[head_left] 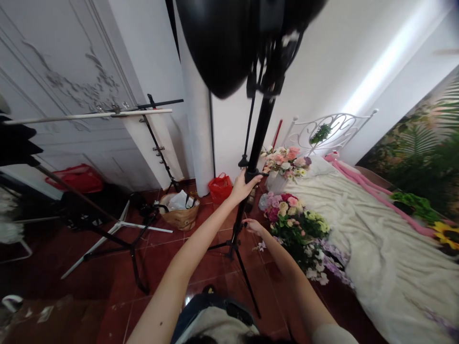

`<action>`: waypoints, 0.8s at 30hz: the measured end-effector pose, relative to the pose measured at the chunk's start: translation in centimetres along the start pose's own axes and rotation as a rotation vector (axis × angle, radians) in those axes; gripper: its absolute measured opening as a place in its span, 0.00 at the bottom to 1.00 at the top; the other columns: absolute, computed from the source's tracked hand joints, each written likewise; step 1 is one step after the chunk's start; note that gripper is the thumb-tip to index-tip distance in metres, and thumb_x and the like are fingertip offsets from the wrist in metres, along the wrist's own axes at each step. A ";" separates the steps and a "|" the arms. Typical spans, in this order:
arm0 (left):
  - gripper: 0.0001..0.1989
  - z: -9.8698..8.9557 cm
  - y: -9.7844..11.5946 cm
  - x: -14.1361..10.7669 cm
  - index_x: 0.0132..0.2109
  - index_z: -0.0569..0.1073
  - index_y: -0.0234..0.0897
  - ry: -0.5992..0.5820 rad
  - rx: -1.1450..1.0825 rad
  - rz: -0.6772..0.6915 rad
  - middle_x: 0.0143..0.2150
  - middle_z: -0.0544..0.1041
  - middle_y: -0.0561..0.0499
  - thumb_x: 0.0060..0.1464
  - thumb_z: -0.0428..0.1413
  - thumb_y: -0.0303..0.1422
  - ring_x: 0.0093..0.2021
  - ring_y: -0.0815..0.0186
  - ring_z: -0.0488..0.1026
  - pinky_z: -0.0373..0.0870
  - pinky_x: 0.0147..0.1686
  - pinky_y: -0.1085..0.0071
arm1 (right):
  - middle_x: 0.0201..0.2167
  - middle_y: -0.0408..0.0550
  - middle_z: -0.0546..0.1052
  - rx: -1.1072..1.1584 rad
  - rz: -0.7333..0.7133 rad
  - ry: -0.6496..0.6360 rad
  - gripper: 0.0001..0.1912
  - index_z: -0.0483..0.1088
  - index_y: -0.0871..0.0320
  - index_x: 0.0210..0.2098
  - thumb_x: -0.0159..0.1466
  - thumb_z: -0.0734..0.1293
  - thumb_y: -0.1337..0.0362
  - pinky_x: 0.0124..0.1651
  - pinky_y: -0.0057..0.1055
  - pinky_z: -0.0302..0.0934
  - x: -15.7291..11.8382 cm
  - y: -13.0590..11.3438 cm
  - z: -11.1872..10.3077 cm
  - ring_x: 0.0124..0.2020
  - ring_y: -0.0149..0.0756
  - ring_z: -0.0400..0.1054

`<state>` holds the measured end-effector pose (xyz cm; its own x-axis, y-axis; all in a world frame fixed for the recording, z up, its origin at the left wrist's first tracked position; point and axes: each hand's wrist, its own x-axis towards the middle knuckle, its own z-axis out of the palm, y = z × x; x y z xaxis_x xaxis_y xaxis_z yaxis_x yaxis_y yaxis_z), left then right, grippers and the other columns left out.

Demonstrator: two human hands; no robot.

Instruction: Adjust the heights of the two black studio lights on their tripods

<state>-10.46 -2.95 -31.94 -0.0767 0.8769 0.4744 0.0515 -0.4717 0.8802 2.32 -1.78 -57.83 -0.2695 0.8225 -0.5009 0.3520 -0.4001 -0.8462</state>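
A black light stand [263, 125] rises in front of me, leaning slightly in view, with a large black studio lamp [220, 45] at its top. My left hand [244, 186] grips the stand's pole near a collar, thumb across the near side; its far fingers are partly hidden. Lower down, my right hand [254, 227] is closed at a small black knob [245, 224] on the stand's lower section. The knob is small and partly covered by the fingertips. Below it the tripod legs [249, 284] spread over the red tiles.
Right of the stand are flower bunches [287, 210] and a bed with a cream cover [376, 248]. A red bag [220, 188] and a woven basket [181, 215] sit on the floor to the left. Another stand's black legs [133, 258] spread nearby.
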 end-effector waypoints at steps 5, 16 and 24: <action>0.21 -0.3 -6.9 -5.5 0.43 0.69 0.34 0.078 0.101 -0.159 0.35 0.75 0.50 0.50 0.60 0.46 0.35 0.67 0.73 0.70 0.37 0.70 | 0.31 0.48 0.75 0.121 0.008 -0.012 0.18 0.72 0.60 0.34 0.49 0.56 0.78 0.35 0.24 0.58 0.1 0.4 0.4 0.32 0.31 0.67; 0.19 0.2 -14.4 -9.4 0.33 0.73 0.33 0.128 0.174 -0.315 0.31 0.76 0.48 0.46 0.61 0.48 0.32 0.64 0.72 0.69 0.35 0.69 | 0.31 0.46 0.74 0.278 0.022 0.038 0.12 0.70 0.60 0.38 0.56 0.60 0.74 0.36 0.24 0.62 -0.4 1.4 0.8 0.33 0.31 0.67; 0.20 -0.7 -17.5 -11.3 0.29 0.73 0.34 -0.028 0.060 -0.433 0.27 0.74 0.52 0.40 0.64 0.47 0.28 0.67 0.69 0.68 0.32 0.70 | 0.35 0.49 0.76 0.287 0.056 0.122 0.05 0.70 0.60 0.35 0.63 0.65 0.64 0.33 0.23 0.68 1.8 2.2 1.4 0.27 0.27 0.70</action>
<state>-11.25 -4.63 -52.72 -0.0768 0.9952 0.0607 0.0783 -0.0547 0.9954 1.37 -1.75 -60.88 -0.1410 0.8317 -0.5370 0.0914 -0.5291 -0.8436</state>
